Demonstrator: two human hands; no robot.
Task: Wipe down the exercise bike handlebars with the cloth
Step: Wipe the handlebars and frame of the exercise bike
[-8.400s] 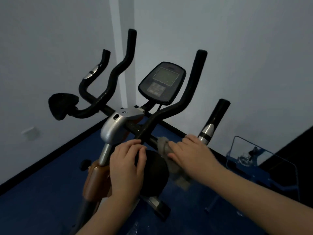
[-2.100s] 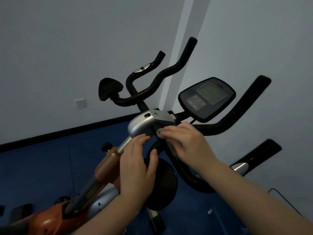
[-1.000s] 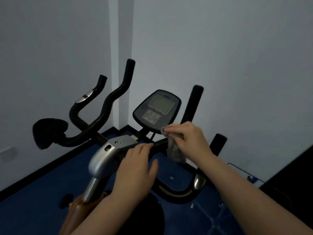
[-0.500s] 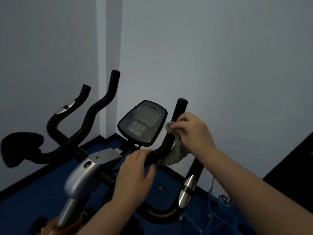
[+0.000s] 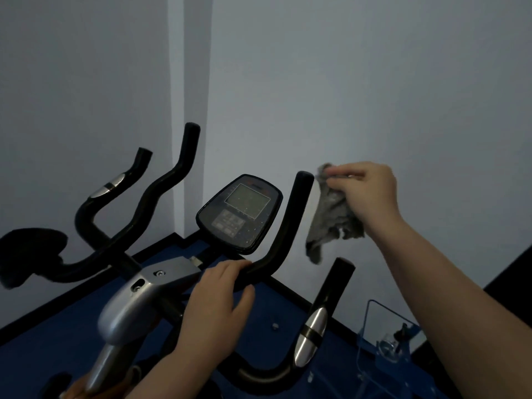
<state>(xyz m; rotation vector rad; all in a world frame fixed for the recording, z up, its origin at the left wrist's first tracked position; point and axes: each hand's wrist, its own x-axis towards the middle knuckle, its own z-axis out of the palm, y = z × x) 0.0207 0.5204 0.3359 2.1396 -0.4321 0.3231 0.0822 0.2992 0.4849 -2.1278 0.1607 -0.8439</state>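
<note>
The exercise bike's black handlebars branch up on both sides of a dark console with a small screen. My left hand grips the base of the right inner bar, just below the console. My right hand is lifted off to the right of that bar's top end, pinching a grey cloth that hangs loose in the air and touches nothing. A lower right grip with a silver sensor band stands below the cloth. The left bars rise untouched.
A silver stem housing sits at the bars' centre. White walls meet in a corner behind the bike. The floor is blue. A clear and blue stand is at lower right, near the right grip.
My right hand with the cloth has slid up off the top end of the right inner bar and now hangs clear to its right. My left hand keeps its grip.
</note>
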